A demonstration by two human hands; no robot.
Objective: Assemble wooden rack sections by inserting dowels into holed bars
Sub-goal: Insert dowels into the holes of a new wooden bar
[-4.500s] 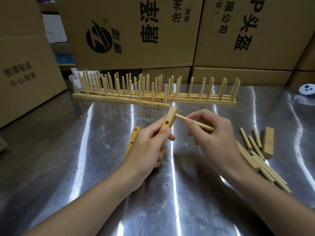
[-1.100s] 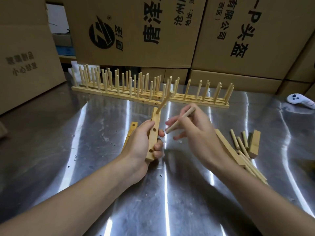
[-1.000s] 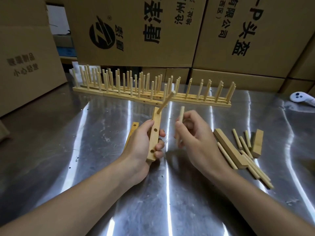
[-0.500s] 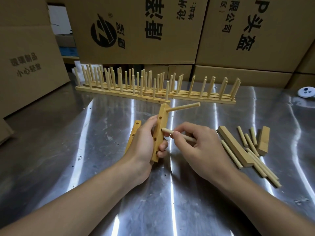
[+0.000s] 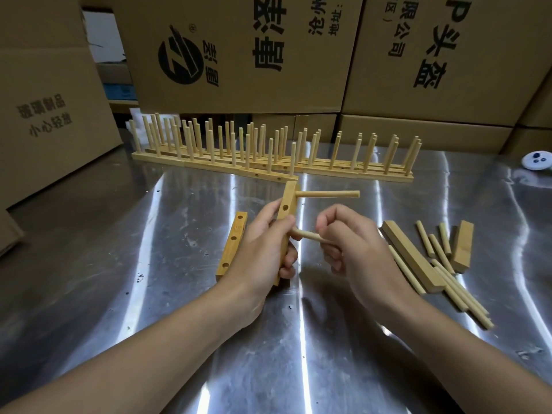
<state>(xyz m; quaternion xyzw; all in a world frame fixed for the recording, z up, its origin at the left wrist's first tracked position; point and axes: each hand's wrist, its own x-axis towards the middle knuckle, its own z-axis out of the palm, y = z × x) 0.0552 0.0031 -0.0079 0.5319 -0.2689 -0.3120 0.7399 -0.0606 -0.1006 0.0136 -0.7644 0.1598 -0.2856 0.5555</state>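
Note:
My left hand point(image 5: 258, 249) grips a short holed wooden bar point(image 5: 287, 204), held nearly upright above the metal table. One dowel point(image 5: 327, 194) sticks out sideways to the right from the bar's top hole. My right hand point(image 5: 352, 249) pinches a second dowel point(image 5: 307, 236) whose left tip sits at the bar's face, just below the thumb of my left hand. Whether that tip is inside a hole is hidden by my fingers. Another holed bar point(image 5: 233, 245) lies flat on the table just left of my left hand.
Several finished rack sections point(image 5: 268, 156) with upright dowels stand in rows at the back. Loose dowels point(image 5: 439, 249) and two bars point(image 5: 412, 255) lie to the right. Cardboard boxes point(image 5: 239, 49) wall the back and left. A white round device point(image 5: 536, 159) sits far right.
The first dowel went into the bar's top hole. My right hand fetched a second dowel and brought its tip to the bar's face lower down; the bar was turned so the dowels point right.

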